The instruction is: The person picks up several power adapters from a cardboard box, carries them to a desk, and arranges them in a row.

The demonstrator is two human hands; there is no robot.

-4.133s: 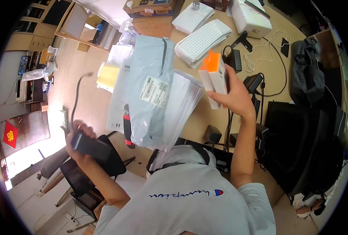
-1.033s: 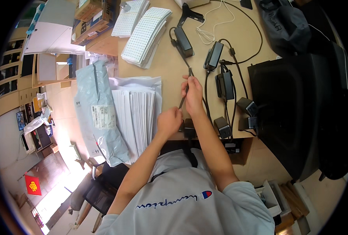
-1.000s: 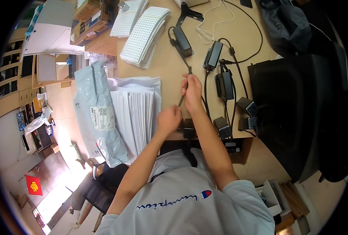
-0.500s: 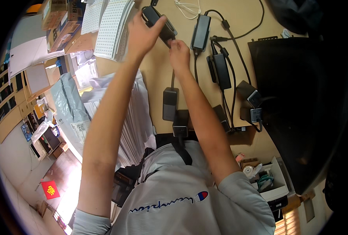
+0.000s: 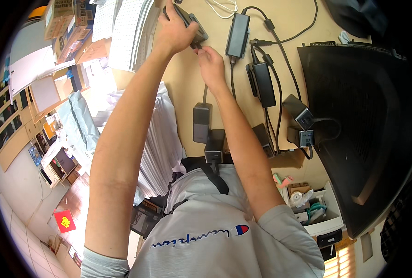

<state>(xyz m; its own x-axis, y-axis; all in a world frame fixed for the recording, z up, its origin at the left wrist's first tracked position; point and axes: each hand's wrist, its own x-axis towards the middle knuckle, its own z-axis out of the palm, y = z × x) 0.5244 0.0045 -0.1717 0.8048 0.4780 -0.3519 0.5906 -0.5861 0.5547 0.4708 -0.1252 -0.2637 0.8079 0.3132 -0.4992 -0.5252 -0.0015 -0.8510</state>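
At the far side of the table my left hand [image 5: 175, 36] is closed round a black power adapter [image 5: 183, 15], which lies tilted under its fingers and thumb. My right hand [image 5: 212, 66] pinches the cable end at the adapter's near end; the fingertips hide whether it is plugged in. Below that hand a thin dark cable [image 5: 205, 95] runs down to a dark grey power block [image 5: 202, 123] near the table's front edge. To the right lie another adapter [image 5: 238, 36] with cords at both ends and a third black adapter [image 5: 263, 85].
Several more black blocks, one a charger block [image 5: 214, 147], sit by the front edge. A large black monitor [image 5: 359, 125] takes up the right side. Stacked white envelopes [image 5: 157, 143] and printed label sheets [image 5: 129, 34] lie left. A white box [image 5: 328, 208] of supplies stands lower right.
My left hand has shifted slightly along the adapter, with its fingers further over the far end. My right hand keeps its pinch. The view has moved a little.
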